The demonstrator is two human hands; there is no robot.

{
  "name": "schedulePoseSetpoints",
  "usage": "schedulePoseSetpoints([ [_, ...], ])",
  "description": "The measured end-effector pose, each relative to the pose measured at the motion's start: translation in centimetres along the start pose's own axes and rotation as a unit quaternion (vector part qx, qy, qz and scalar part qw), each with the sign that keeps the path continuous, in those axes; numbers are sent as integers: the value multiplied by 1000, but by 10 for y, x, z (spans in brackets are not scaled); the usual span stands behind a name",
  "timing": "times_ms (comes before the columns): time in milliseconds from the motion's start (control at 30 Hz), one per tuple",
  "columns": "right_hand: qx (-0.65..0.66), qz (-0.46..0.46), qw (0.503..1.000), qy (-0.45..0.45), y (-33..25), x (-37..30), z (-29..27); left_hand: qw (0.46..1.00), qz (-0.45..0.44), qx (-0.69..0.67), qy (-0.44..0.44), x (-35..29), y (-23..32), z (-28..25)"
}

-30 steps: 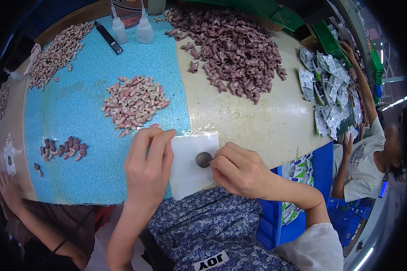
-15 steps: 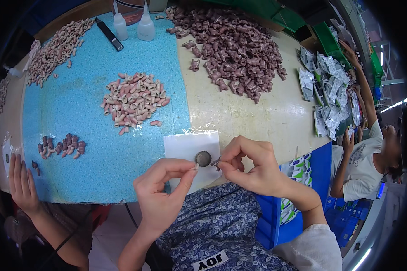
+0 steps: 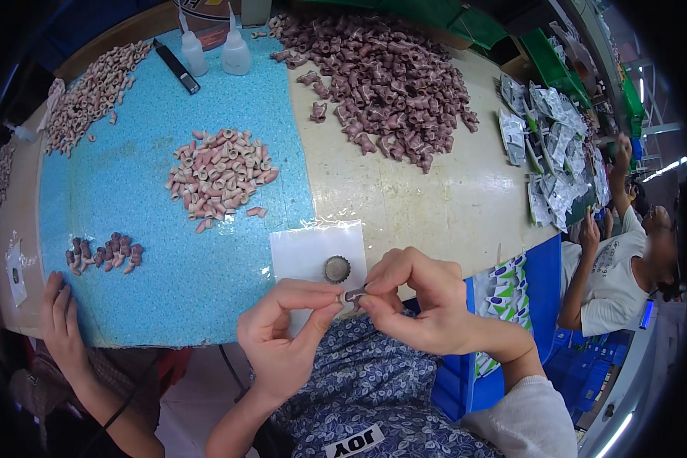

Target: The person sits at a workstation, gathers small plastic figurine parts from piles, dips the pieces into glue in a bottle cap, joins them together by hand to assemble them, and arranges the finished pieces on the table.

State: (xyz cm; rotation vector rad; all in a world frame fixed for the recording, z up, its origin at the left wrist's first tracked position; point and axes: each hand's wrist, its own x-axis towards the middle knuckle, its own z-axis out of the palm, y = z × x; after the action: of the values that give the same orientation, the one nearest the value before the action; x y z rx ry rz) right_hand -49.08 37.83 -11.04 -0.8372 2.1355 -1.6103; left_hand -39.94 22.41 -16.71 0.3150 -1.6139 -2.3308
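one tiny pale piece (image 3: 339,298), mostly hidden, is pinched by the left hand (image 3: 282,330), one small dark-purple molded piece (image 3: 354,295) by the right hand (image 3: 427,307); the hands are closer than a moment ago, so both pieces seem nearly touching, near the round grey ridged cap (image 3: 337,269).

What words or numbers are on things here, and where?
I won't copy words, but here's where lettering shows:
White label on the blue floral garment: bold black capitals, upside down.
White T-shirt at right: dark letters, small and sideways.
Dark panel, top edge: lettering cut off.
Silver packets: any print is too small to read.
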Motion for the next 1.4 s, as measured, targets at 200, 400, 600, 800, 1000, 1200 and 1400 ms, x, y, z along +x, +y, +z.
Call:
schedulePoseSetpoints([
  [200, -51, -58, 996, 43, 1, -10, 18, 975, 162, 153, 17, 0, 0, 2],
  [400, -38, -43, 997, 46, 2, -9, 25, 960, 198, 195, 39, -2, -2, 3],
  [600, 40, -15, 995, 95, 6, -5, 37, 951, 215, 219, 40, 3, 2, -7],
  [800, -95, -100, 990, -33, 15, 45, -1, 960, 153, 198, 124, 7, 12, -55],
  [1000, -409, -117, 898, 108, 66, 96, -36, 789, 170, 545, 229, 17, 40, -126],
  [1200, -427, -106, 893, 93, 68, 92, -32, 769, 245, 568, 160, 33, 41, -78],
  [1400, -270, -47, 959, 78, 40, 52, -33, 789, 261, 555, -42, 74, 19, -39],
])
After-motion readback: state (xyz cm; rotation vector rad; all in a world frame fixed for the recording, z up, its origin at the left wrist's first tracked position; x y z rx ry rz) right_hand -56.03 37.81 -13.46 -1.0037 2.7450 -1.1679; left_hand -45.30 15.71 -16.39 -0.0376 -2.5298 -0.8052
